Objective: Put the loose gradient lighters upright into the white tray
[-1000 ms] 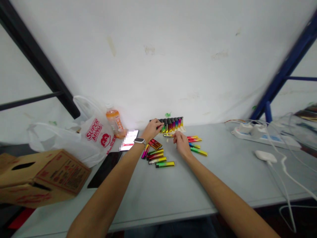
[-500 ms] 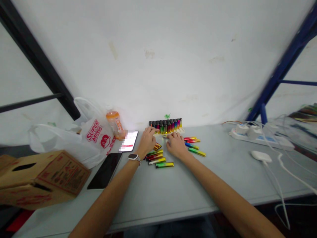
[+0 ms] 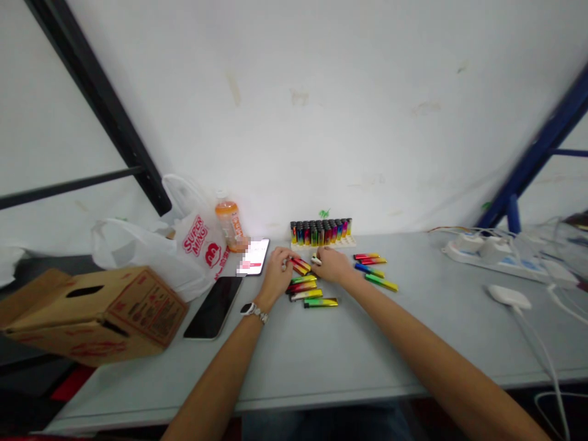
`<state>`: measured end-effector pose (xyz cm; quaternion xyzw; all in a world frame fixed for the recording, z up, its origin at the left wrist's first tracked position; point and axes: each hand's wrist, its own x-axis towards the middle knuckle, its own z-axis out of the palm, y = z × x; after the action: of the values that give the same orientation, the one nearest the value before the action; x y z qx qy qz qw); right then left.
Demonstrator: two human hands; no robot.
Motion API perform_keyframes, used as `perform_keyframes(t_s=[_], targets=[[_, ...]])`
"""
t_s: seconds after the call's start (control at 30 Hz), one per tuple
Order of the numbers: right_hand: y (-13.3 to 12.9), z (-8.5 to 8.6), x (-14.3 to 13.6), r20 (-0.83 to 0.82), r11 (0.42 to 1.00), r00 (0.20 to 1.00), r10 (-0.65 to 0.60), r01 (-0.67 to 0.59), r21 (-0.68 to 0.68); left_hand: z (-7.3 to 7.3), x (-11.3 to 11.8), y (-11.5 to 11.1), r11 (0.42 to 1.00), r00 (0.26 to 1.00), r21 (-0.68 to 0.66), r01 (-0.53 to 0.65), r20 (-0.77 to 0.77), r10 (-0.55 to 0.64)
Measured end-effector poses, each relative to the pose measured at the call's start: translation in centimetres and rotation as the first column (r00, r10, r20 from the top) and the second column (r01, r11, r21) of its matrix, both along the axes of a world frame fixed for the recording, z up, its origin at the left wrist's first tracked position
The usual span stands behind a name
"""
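My left hand [image 3: 276, 272], with a watch [image 3: 253, 311] on the wrist, has its fingers closed at the ends of red-and-yellow lighters [image 3: 301, 265]. Closed as well, my right hand [image 3: 334, 266] pinches a lighter with a pale end [image 3: 316, 260], most of it hidden by the fingers. Just below the hands lie several metallic lighters, among them a green-and-yellow lighter [image 3: 321, 302]. Behind the hands, a rack [image 3: 351, 242] holds rows of upright lighters [image 3: 321, 233] with black tops.
Right of my right hand lie several more lighters [image 3: 381, 282]. A cardboard box [image 3: 105, 312], plastic bag [image 3: 197, 257], orange drink bottle [image 3: 229, 223], lit phone [image 3: 257, 254] and dark tablet [image 3: 214, 309] stand or lie at left. A power strip [image 3: 505, 263] and white charger [image 3: 509, 296] are at right.
The view has shifted, so things appear farther right. My left hand has come back from the rack to the lighters in front; my right hand has lifted its fingers around a pale-ended lighter.
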<state>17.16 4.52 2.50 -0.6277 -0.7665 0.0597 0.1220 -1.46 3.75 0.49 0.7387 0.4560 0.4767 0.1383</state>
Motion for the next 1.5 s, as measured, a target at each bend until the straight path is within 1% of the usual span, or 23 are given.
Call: perform_keyframes(t_s=[0.1, 0.17, 0.23, 0.27, 0.3, 0.33, 0.37, 0.43, 0.47, 0.5, 0.53, 0.57, 0.7, 0.77, 0.83, 0.9, 0.97, 1.03, 1.2, 1.27, 1.37, 1.43, 1.5], targets=[[-0.2, -0.6, 0.0, -0.015, 1.000, 1.000, -0.006, 0.006, 0.024, 0.1, 0.3, -0.2, 1.000, 1.000, 0.019, 0.004, -0.002, -0.004], [-0.3, -0.8, 0.1, -0.075, 0.999, 0.997, 0.001, 0.002, 0.034, 0.2, 0.4, -0.3, 0.999, 1.000, 0.032, 0.005, 0.001, -0.005], [-0.5, -0.8, 0.2, -0.240, 0.997, 0.970, 0.043, -0.027, 0.072, 0.2, 0.4, -0.3, 0.999, 1.000, 0.045, 0.008, 0.006, -0.008], [-0.7, -0.8, 0.2, -0.359, 0.993, 0.930, 0.078, -0.042, 0.107, 0.3, 0.4, -0.3, 0.999, 1.000, 0.050, 0.010, 0.008, -0.010], [-0.9, -0.8, 0.1, -0.490, 0.989, 0.864, 0.115, -0.052, 0.140, 0.3, 0.4, -0.3, 0.998, 1.000, 0.053, 0.012, 0.009, -0.013], [-1.1, -0.7, 0.0, -0.622, 0.987, 0.771, 0.138, -0.059, 0.146, 0.3, 0.4, -0.3, 0.998, 1.000, 0.054, 0.013, 0.009, -0.014], [-1.4, -0.7, -0.1, -0.743, 0.991, 0.656, 0.133, -0.068, 0.117, 0.3, 0.4, -0.4, 0.999, 1.000, 0.052, 0.014, 0.009, -0.014], [-1.9, -0.9, -0.4, -0.907, 0.993, 0.420, 0.016, -0.109, -0.033, 0.4, 0.5, -0.4, 0.999, 1.000, 0.045, 0.014, 0.011, -0.014], [-2.2, -1.1, -0.5, -0.941, 0.984, 0.332, -0.066, -0.135, -0.116, 0.4, 0.5, -0.5, 0.999, 1.000, 0.040, 0.016, 0.010, -0.016], [-2.4, -1.3, -0.7, -0.952, 0.972, 0.276, -0.134, -0.149, -0.180, 0.4, 0.6, -0.5, 0.999, 1.000, 0.036, 0.018, 0.008, -0.018], [-2.5, -1.5, -0.8, -0.953, 0.967, 0.247, -0.174, -0.142, -0.213, 0.4, 0.6, -0.6, 0.999, 1.000, 0.032, 0.022, 0.006, -0.022], [-2.5, -1.8, -0.9, -0.954, 0.969, 0.238, -0.183, -0.123, -0.216, 0.4, 0.7, -0.6, 0.999, 1.000, 0.027, 0.027, 0.004, -0.027], [-2.6, -2.7, -0.9, -0.956, 0.989, 0.270, -0.110, -0.067, -0.133, 0.3, 0.9, -0.6, 0.999, 0.999, 0.020, 0.039, -0.002, -0.039], [-2.7, -2.8, -0.9, -0.961, 0.991, 0.258, -0.102, -0.060, -0.121, 0.2, 0.9, -0.6, 0.999, 0.999, 0.020, 0.042, -0.009, -0.042], [-2.8, -2.6, -0.9, -0.970, 0.984, 0.200, -0.137, -0.081, -0.156, 0.1, 0.9, -0.6, 0.999, 0.999, 0.018, 0.047, -0.016, -0.047], [-3.0, -2.3, -0.9, -0.978, 0.973, 0.120, -0.171, -0.139, -0.187, 0.1, 0.9, -0.6, 0.999, 0.998, 0.017, 0.050, -0.023, -0.050], [-3.1, -2.1, -1.0, -0.984, 0.967, 0.062, -0.167, -0.183, -0.176, 0.1, 0.8, -0.6, 0.999, 0.998, 0.015, 0.050, -0.026, -0.049], [-3.1, -2.0, -1.1, -0.991, 0.979, 0.065, -0.114, -0.164, -0.123, 0.1, 0.8, -0.6, 0.999, 0.999, 0.014, 0.048, -0.022, -0.047], [-3.0, -2.5, -1.2, -0.981, 0.999, 0.192, 0.019, -0.035, 0.012, 0.1, 0.8, -0.6, 0.999, 0.999, 0.016, 0.035, -0.018, -0.034], [-3.1, -2.6, -1.2, -0.963, 0.999, 0.268, 0.032, 0.029, 0.042, 0.1, 0.9, -0.6, 0.999, 0.999, 0.015, 0.039, -0.022, -0.039], [-3.2, -2.6, -1.2, -0.910, 0.989, 0.413, 0.032, 0.117, 0.088, 0.2, 0.9, -0.7, 0.999, 0.999, 0.019, 0.044, -0.028, -0.043], [-3.2, -2.5, -1.2, -0.888, 0.980, 0.460, 0.024, 0.165, 0.112, 0.3, 0.9, -0.8, 0.999, 0.999, 0.019, 0.041, -0.036, -0.040], [-3.2, -2.5, -1.3, -0.877, 0.972, 0.479, 0.019, 0.197, 0.128, 0.4, 0.9, -0.8, 0.999, 0.998, 0.018, 0.038, -0.041, -0.037]])
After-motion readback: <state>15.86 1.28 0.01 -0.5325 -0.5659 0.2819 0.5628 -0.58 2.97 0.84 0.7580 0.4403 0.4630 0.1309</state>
